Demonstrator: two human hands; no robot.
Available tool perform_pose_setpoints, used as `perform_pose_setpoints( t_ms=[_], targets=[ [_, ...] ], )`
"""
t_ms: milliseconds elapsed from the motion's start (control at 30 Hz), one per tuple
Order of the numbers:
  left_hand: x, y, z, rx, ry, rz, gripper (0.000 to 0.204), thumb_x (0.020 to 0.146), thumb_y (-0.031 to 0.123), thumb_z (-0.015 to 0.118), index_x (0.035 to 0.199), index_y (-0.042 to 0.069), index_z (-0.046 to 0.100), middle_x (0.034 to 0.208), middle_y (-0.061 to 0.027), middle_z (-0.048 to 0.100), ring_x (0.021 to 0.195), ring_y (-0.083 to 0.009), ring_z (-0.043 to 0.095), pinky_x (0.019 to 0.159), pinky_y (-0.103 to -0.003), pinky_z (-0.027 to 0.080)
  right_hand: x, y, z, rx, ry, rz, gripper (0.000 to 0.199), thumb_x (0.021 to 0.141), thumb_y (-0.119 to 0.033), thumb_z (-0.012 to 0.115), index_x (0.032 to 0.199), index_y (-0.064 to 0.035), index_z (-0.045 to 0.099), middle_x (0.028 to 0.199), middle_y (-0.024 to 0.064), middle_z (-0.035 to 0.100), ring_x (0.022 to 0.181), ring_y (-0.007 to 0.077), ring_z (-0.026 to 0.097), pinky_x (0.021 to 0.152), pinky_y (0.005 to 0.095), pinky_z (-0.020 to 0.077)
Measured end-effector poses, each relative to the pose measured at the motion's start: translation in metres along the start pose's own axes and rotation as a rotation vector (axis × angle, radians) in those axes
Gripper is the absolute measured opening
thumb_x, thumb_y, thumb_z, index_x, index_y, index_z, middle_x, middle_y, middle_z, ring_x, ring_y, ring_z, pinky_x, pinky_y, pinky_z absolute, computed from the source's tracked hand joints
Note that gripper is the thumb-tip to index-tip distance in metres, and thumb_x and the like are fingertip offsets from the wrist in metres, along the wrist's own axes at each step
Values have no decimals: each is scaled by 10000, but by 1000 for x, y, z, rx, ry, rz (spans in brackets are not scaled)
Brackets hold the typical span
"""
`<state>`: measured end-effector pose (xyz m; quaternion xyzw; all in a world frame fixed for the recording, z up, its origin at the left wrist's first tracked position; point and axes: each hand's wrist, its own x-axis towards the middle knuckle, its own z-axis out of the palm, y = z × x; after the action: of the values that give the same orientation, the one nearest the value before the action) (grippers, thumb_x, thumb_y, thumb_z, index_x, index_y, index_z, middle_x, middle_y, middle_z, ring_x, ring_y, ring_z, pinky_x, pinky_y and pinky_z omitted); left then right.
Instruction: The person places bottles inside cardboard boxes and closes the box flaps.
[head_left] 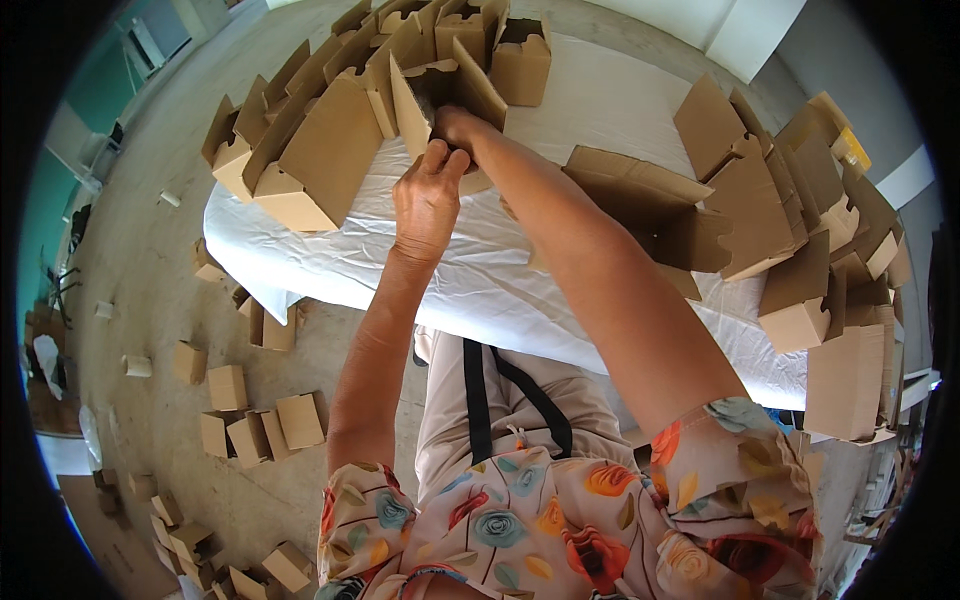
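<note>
An open brown cardboard box (410, 112) stands on the white-covered table, its side flaps raised. My left hand (428, 200) is closed at the box's near edge, fingers bent against the cardboard. Over that same box reaches my right hand (460, 128), dipping into its opening; the box walls and my wrist hide its fingers. Right of my right forearm, another open cardboard box (640, 190) lies on the cloth with its flap up.
Several open boxes (330, 150) crowd the table's far left, and more boxes (745, 190) line its right end. White cloth (600, 95) covers the table and hangs over the near edge. Small cardboard boxes (250, 435) are scattered on the concrete floor at left.
</note>
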<state>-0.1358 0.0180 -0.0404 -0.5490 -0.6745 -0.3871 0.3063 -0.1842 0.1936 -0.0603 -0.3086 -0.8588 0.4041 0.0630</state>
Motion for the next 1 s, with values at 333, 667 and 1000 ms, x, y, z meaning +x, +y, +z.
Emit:
perform_pose_setpoints(
  t_ms=[333,667,1000],
  targets=[
    [20,5,10,72,12,-121,126,768,-16,525,805,104,527,773,-98,520,695,-338,582,564,-423,463,21,-16,-45,-185,79,-43,387,678,-146,651,1002,65,634,1042,238,634,950,304,639,763,355,516],
    [12,25,-19,-49,98,-191,360,829,29,601,1179,96,549,963,-136,585,791,-302,602,658,-394,504,-236,-90,-154,560,263,-697,426,763,-93,684,1137,32,523,979,90,609,891,188,608,759,315,530],
    [-16,130,-3,-345,-118,-96,126,796,156,626,894,104,686,1115,-161,559,1099,-359,482,906,-474,386,-332,41,-176,-126,180,-295,528,774,-153,670,1244,-8,478,1091,91,623,996,170,576,874,305,447]
  ],
)
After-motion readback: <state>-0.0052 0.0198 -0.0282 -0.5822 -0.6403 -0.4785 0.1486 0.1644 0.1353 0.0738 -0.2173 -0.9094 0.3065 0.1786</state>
